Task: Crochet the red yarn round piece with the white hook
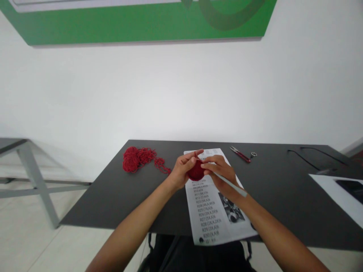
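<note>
A small round piece of red crochet work (196, 172) is held between my hands, above a printed pattern sheet (204, 215). My left hand (183, 168) grips its left side, with the index finger stretched out and red yarn near it. My right hand (219, 170) is closed on a crochet hook (229, 183), whose pale handle runs back over the wrist. The hook's tip is at the top right of the crochet piece and hard to make out. Loose red yarn (161, 165) trails from my left hand to a red yarn ball (131, 159) at the left.
Small scissors (240, 155) with a ring-shaped metal item (253, 154) lie behind my right hand. Eyeglasses (320, 170) rest at the right, near a white sheet (337, 190) with a dark phone-like object (351, 187). The black table (113, 200) meets a white wall.
</note>
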`<act>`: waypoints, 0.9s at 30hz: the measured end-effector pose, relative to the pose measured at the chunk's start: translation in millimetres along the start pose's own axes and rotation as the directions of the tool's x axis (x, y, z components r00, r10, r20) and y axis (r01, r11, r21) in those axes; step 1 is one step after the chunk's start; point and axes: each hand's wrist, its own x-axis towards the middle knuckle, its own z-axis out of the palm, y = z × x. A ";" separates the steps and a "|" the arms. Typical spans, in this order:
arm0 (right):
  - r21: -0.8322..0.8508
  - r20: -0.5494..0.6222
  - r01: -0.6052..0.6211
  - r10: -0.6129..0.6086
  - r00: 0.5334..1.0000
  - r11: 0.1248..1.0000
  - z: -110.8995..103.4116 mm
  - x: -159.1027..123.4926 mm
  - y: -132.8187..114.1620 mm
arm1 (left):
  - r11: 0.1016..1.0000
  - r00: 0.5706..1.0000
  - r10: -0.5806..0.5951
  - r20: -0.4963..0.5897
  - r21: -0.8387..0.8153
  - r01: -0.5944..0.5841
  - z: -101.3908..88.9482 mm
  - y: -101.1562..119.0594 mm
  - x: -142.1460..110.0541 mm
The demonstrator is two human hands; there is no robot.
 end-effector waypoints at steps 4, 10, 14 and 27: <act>0.074 0.018 -0.104 0.103 0.994 0.992 1.3 2.1 0.3 | 0.886 0.978 0.201 0.048 0.417 -0.203 -11.3 3.5 5.1; -0.006 0.049 -0.150 0.150 0.988 0.989 4.3 2.9 3.2 | 0.612 0.912 0.388 0.132 0.703 -0.363 -20.1 4.6 8.6; -0.026 0.060 -0.114 0.115 0.992 0.993 2.4 5.2 -0.2 | 0.590 0.900 0.410 0.149 0.710 -0.386 -20.1 5.7 9.1; -0.142 0.151 0.074 -0.053 0.987 0.987 3.3 2.7 5.8 | 0.552 0.883 0.445 0.149 0.731 -0.402 -21.5 4.8 13.9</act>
